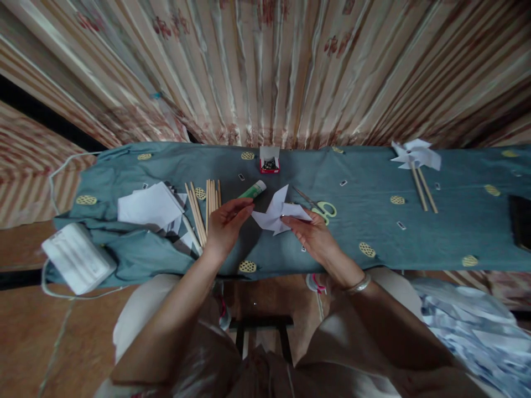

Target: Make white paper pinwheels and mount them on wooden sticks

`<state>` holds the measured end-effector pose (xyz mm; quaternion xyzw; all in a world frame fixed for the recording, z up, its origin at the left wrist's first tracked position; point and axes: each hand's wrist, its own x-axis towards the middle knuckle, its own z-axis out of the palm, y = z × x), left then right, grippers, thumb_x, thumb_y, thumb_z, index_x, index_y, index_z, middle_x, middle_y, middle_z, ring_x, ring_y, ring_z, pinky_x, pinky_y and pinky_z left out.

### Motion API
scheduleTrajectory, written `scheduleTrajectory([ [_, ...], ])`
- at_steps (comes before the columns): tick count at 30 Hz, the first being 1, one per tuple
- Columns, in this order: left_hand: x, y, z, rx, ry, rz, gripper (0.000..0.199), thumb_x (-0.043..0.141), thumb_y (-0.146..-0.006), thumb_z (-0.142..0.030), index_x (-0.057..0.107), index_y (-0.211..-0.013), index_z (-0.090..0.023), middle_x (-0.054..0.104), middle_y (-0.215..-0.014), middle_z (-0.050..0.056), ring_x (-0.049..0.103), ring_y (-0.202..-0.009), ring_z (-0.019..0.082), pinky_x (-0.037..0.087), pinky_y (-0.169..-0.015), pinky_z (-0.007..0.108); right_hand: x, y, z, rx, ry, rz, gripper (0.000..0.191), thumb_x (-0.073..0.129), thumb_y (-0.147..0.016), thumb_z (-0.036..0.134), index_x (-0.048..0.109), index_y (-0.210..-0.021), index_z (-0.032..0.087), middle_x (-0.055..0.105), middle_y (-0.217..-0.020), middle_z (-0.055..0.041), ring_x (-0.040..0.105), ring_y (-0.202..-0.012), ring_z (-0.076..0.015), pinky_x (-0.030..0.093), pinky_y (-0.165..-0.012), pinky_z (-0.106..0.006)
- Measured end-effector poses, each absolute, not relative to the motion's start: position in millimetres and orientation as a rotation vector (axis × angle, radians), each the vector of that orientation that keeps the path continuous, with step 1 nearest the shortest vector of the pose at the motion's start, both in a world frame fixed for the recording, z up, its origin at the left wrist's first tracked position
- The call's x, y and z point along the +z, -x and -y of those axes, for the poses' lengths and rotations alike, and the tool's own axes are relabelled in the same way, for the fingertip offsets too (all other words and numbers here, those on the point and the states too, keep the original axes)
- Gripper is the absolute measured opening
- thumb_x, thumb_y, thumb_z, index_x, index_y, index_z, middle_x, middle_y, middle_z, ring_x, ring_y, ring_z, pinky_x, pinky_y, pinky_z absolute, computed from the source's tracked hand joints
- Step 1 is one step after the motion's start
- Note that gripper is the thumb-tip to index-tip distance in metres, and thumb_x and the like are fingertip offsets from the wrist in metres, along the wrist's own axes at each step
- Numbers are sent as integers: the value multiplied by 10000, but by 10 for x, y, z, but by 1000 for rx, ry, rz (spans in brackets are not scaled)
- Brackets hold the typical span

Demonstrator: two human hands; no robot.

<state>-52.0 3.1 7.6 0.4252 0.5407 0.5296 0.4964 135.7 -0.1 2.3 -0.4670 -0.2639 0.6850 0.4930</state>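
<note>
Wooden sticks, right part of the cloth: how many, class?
2: the left stick and the right stick, side by side, upper ends meeting folded white paper; more may be hidden beneath it.

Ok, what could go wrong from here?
The folds might slip if the right hand loosens its pinch at the centre of the paper pinwheel. The scissors lie just beyond that hand and could get knocked. The small red box stands open, so a bump might spill its dark little pieces.

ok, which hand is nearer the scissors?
Right. The right hand is just beside the green handles of the scissors; the left hand is farther off, across the paper pinwheel.
</note>
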Motion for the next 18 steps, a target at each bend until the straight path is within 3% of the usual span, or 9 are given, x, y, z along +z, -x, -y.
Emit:
scheduleTrajectory([
  [5, 9, 735, -97, 1245, -1156, -1402, 425, 664, -792, -549, 737, -898, -144, 751, -864, 85, 692, -803, 193, 542, -749, 307, -19, -1371, -6, 1640, 1148, 678, 342, 939, -472, 330, 771, -755, 240, 794, -798, 13, 726, -745, -168, 599, -817, -322],
  [10, -52, 1052, -172, 1051, -1636, -1761, 291, 614, -797, -365, 727, -987, -175, 726, -989, 80, 675, -842, 199, 543, -806, 320, -67, -1393, -4, 1628, 1136, 731, 331, 929, -508, 342, 757, -775, 251, 792, -813, 21, 731, -759, -166, 597, -828, -324],
  [18, -86, 1146, -226, 576, -2048, -1988, 383, 523, -808, -213, 664, -1157, -142, 681, -1203, 141, 621, -1156, 310, 483, -1030, 434, 2, -1441, -15, 1628, 1125, 734, 334, 936, -499, 351, 760, -767, 256, 795, -788, 22, 731, -731, -156, 602, -792, -297],
])
